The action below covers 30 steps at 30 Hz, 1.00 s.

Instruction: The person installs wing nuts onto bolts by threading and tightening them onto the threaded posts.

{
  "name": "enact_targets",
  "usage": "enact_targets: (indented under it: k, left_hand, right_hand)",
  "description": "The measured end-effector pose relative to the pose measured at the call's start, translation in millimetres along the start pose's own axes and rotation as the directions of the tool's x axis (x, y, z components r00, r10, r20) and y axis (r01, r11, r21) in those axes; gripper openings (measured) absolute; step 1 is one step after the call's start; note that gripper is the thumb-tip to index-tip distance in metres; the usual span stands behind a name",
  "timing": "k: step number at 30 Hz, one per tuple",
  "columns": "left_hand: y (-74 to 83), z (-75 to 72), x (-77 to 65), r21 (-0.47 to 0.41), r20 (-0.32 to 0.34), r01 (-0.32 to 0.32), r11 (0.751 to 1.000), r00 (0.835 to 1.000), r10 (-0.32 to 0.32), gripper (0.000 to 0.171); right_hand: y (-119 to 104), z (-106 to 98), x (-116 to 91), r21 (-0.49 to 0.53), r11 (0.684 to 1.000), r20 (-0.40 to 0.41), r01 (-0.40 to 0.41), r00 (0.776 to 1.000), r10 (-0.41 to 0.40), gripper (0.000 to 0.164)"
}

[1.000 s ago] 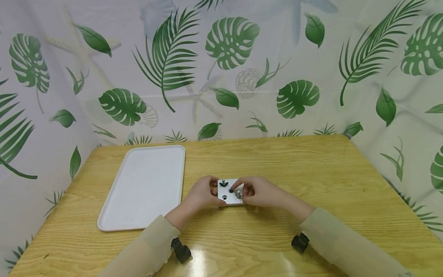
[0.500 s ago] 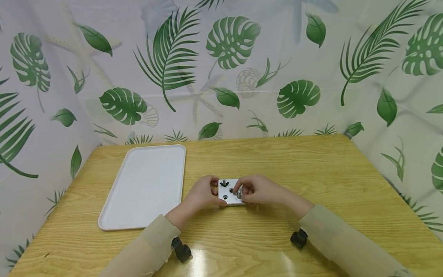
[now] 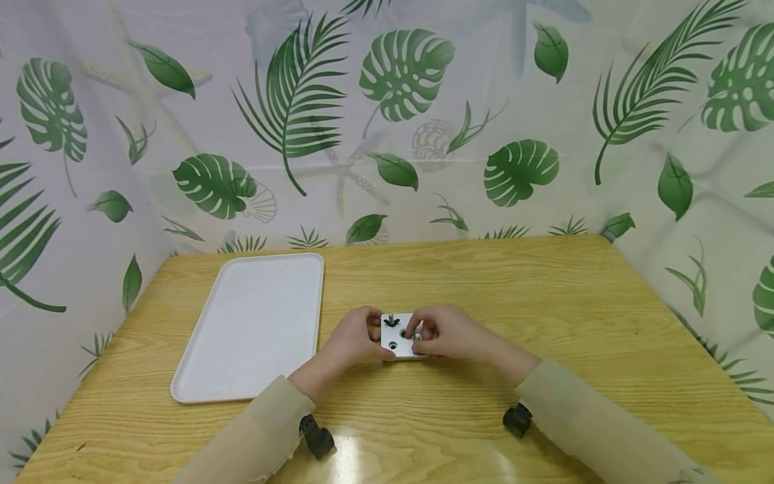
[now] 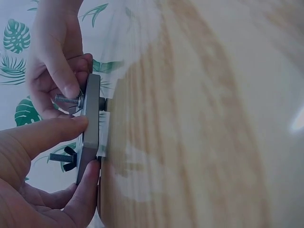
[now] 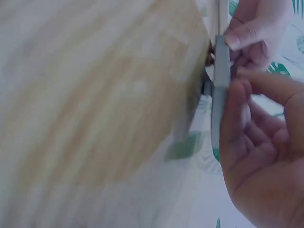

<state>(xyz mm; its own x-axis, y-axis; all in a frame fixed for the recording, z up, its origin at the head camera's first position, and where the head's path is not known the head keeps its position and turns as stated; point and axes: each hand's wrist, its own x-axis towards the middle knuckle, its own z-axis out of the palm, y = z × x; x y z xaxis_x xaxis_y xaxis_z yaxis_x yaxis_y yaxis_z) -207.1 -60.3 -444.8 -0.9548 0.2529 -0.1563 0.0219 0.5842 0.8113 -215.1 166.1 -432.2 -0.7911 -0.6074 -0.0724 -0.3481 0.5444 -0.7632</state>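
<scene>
A silver metal plate (image 3: 396,351) with holes lies in front of me, raised a little over the table in the left wrist view. My left hand (image 3: 353,339) grips its left side, thumb on the near edge and fingers on the far edge. Near the plate's far left corner a threaded bolt (image 4: 61,157) stands up through a black wing nut (image 4: 71,158). A second bolt (image 4: 69,99) rises at the right side. There my right hand (image 3: 450,333) pinches a silver wing nut (image 3: 417,337), mostly hidden by the thumb and index finger.
A white tray (image 3: 254,323) lies on the wooden table (image 3: 544,302), left of the plate. Leaf-printed cloth (image 3: 387,134) hangs behind the table and along both sides. A black wrist camera (image 3: 317,437) sits at the left sleeve, another wrist camera (image 3: 517,421) at the right.
My right thumb and index finger have shifted slightly left and closed in around the silver wing nut, covering more of it. The left hand and the plate stay about where they were.
</scene>
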Motion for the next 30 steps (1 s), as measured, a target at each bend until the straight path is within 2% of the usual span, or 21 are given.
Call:
enact_targets:
  k: [4,8,11,15,19,24,30]
  left_hand:
    - [0.3,-0.6,-0.1,0.018,-0.005,0.006,1.000,1.000,-0.006,0.077]
    - [0.2,-0.7,0.1,0.022,-0.008,0.007,1.000,1.000,-0.007,0.076]
    - [0.2,-0.1,-0.1,0.024,-0.006,0.008,1.000,1.000,-0.008,0.075]
    - [0.5,0.6,0.2,0.032,-0.004,0.009,0.999,1.000,-0.009,0.076]
    - [0.3,1.0,1.5,0.025,-0.005,0.004,1.000,1.000,-0.004,0.077]
    - [-0.5,1.6,2.5,0.021,-0.007,0.003,1.000,1.000,-0.003,0.077]
    - [-1.1,0.9,1.4,0.023,-0.006,0.003,1.000,1.000,-0.002,0.077]
  right_hand:
    - [4.7,-7.5,-2.0,0.083,0.996,0.087,0.035,0.995,-0.042,0.025]
    - [8.8,-13.9,-1.9,0.036,0.994,0.127,0.102,0.986,-0.106,0.028]
    - [10.2,-16.0,-1.3,-0.042,0.988,0.125,0.148,0.982,-0.141,0.029]
    - [9.2,-16.5,-1.6,-0.101,0.982,0.107,0.159,0.983,-0.149,0.031]
    - [8.3,-16.8,-1.7,-0.109,0.981,0.089,0.163,0.984,-0.154,0.032]
    - [10.3,-16.0,-0.3,-0.103,0.977,0.088,0.184,0.980,-0.176,0.025]
    - [10.0,-13.2,-0.5,-0.107,0.982,0.071,0.155,0.986,-0.148,0.020]
